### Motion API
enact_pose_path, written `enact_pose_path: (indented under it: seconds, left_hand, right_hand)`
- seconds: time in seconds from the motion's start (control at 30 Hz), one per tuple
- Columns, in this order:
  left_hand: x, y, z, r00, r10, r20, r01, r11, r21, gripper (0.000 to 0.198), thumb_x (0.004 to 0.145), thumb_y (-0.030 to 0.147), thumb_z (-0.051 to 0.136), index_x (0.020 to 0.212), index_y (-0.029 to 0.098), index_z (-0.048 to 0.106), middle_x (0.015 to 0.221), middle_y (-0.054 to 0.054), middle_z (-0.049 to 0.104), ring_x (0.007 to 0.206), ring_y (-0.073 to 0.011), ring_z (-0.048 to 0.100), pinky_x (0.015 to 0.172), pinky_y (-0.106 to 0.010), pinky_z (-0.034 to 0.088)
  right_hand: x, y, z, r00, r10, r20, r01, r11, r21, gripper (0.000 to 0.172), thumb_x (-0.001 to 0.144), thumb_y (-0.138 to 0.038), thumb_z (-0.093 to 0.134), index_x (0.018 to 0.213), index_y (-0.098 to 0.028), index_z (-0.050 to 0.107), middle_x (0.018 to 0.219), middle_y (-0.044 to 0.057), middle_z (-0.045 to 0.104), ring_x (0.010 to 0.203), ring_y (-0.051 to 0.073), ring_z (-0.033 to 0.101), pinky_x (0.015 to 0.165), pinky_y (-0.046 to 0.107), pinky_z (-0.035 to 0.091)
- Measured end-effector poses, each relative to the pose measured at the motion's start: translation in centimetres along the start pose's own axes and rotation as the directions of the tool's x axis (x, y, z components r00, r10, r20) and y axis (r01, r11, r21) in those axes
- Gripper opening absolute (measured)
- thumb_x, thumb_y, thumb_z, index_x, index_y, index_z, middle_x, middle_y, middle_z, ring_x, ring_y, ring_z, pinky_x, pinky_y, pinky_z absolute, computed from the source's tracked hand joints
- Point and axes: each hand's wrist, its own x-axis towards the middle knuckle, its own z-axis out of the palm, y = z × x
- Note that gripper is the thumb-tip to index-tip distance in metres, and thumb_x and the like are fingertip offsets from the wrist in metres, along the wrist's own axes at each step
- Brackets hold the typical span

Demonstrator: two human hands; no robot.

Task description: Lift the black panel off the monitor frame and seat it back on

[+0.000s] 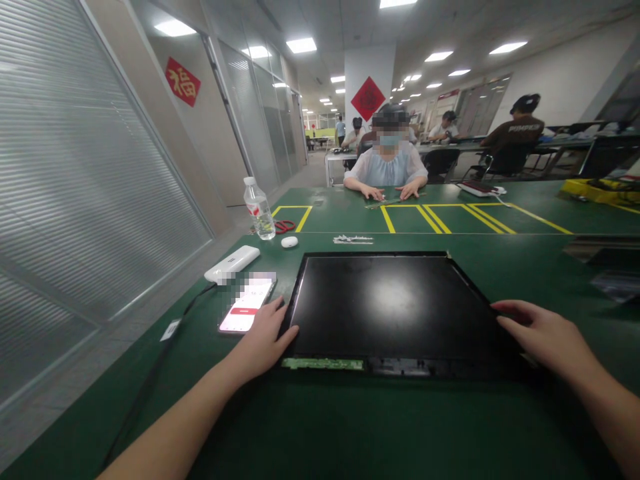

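A black flat display panel [390, 307] lies face up on the green table in front of me. A green circuit strip [323, 364] runs along the left part of its near edge. My left hand [267, 340] grips the panel's left edge, thumb on top of the frame. At the opposite edge, my right hand [537, 330] holds the right side between thumb and fingers. Some fingertips are hidden by the panel's border. Just left of my left hand, a lit phone [249, 303] rests on the table.
A white power bank [233, 264] with a cable, an earbud case [289, 242], a water bottle [259, 210] and red scissors [285, 227] stand at the left. Small silvery strips [353, 239] lie beyond the panel. Across the table sits a co-worker [387, 163]. Dark sheets [600, 250] lie right.
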Motion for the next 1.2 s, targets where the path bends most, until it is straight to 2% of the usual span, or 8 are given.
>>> enact_pose_path:
  seconds: [0.27, 0.5, 0.57, 0.67, 0.77, 0.83, 1.0, 1.2]
  left_hand:
    - [0.7, 0.1, -0.7, 1.0, -0.013, 0.011, 0.013, 1.0, -0.021, 0.05, 0.093, 0.033, 0.053, 0.132, 0.011, 0.075, 0.153, -0.024, 0.062, 0.143, -0.0409, 0.057, 0.12, -0.059, 0.043]
    - [0.7, 0.4, -0.8, 0.994, -0.097, -0.058, 0.071, 0.937, -0.341, 0.045, 0.089, 0.031, 0.059, 0.128, 0.019, 0.079, 0.15, -0.013, 0.068, 0.141, -0.0375, 0.059, 0.12, -0.055, 0.044]
    - [0.6, 0.7, -1.0, 0.978, -0.201, -0.057, 0.148, 0.859, -0.49, 0.043, 0.089, 0.032, 0.064, 0.128, 0.02, 0.079, 0.146, -0.011, 0.071, 0.141, -0.0376, 0.06, 0.121, -0.055, 0.042]
    - [0.2, 1.7, -1.5, 0.921, -0.389, 0.013, 0.283, 0.647, -0.708, 0.041, 0.089, 0.032, 0.072, 0.128, 0.023, 0.079, 0.137, -0.008, 0.078, 0.134, -0.0358, 0.066, 0.115, -0.049, 0.049]
    - [-0.1, 3.3, -2.1, 0.846, -0.49, 0.21, 0.402, 0.327, -0.855, 0.051, 0.09, 0.023, 0.076, 0.141, 0.022, 0.072, 0.113, -0.009, 0.086, 0.094, -0.0299, 0.082, 0.085, -0.042, 0.065]
    - [-0.1, 4.4, -2.4, 0.806, -0.528, 0.268, 0.419, 0.189, -0.888, 0.052, 0.093, 0.016, 0.072, 0.145, 0.022, 0.068, 0.096, -0.007, 0.087, 0.07, -0.0226, 0.08, 0.07, -0.034, 0.065]
    - [-0.2, 5.7, -2.6, 0.769, -0.565, 0.301, 0.391, 0.042, -0.92, 0.054, 0.096, 0.006, 0.064, 0.148, 0.019, 0.064, 0.079, -0.004, 0.084, 0.059, -0.0179, 0.077, 0.055, -0.025, 0.061]
    - [-0.3, 5.7, -2.2, 0.786, -0.542, 0.297, 0.353, 0.0, -0.935, 0.053, 0.093, 0.009, 0.068, 0.145, 0.02, 0.067, 0.081, -0.004, 0.085, 0.06, -0.0195, 0.079, 0.052, -0.024, 0.06]
  right_hand:
    - [0.2, 0.8, 0.3, 0.997, -0.076, -0.019, 0.075, 0.996, -0.045, 0.042, 0.066, -0.056, 0.055, 0.087, -0.032, 0.082, 0.081, 0.003, 0.08, 0.073, 0.028, 0.073, 0.066, 0.039, 0.053]
    - [-0.2, 0.0, -0.1, 1.0, -0.007, 0.024, 0.009, 0.998, -0.06, 0.045, 0.069, -0.057, 0.054, 0.09, -0.03, 0.083, 0.074, 0.004, 0.075, 0.072, 0.028, 0.071, 0.066, 0.038, 0.051]
    - [-0.3, 0.0, -0.2, 1.0, -0.014, 0.019, 0.016, 0.998, -0.062, 0.044, 0.069, -0.057, 0.054, 0.088, -0.03, 0.083, 0.073, 0.004, 0.075, 0.071, 0.028, 0.071, 0.065, 0.038, 0.05]
    - [-0.2, 0.2, -0.2, 0.998, -0.051, -0.044, 0.048, 0.997, -0.06, 0.042, 0.069, -0.057, 0.053, 0.084, -0.031, 0.083, 0.074, 0.003, 0.077, 0.069, 0.029, 0.071, 0.063, 0.039, 0.05]
    - [-0.1, 0.5, -0.2, 0.994, -0.064, -0.087, 0.058, 0.996, -0.068, 0.041, 0.07, -0.057, 0.051, 0.081, -0.032, 0.083, 0.076, 0.003, 0.079, 0.07, 0.029, 0.072, 0.062, 0.038, 0.049]
    - [0.0, 0.6, -0.3, 0.996, -0.043, -0.08, 0.037, 0.997, -0.067, 0.041, 0.07, -0.058, 0.051, 0.08, -0.032, 0.083, 0.076, 0.003, 0.079, 0.069, 0.029, 0.072, 0.061, 0.038, 0.049]
    - [-0.1, 0.4, -0.5, 0.998, 0.01, -0.06, -0.015, 0.996, -0.084, 0.042, 0.07, -0.059, 0.05, 0.081, -0.033, 0.082, 0.077, 0.004, 0.078, 0.071, 0.03, 0.07, 0.062, 0.04, 0.049]
    - [-0.1, 0.2, -0.7, 0.998, 0.054, -0.025, -0.056, 0.993, -0.101, 0.044, 0.068, -0.058, 0.051, 0.085, -0.033, 0.082, 0.083, 0.005, 0.079, 0.076, 0.032, 0.07, 0.065, 0.042, 0.049]
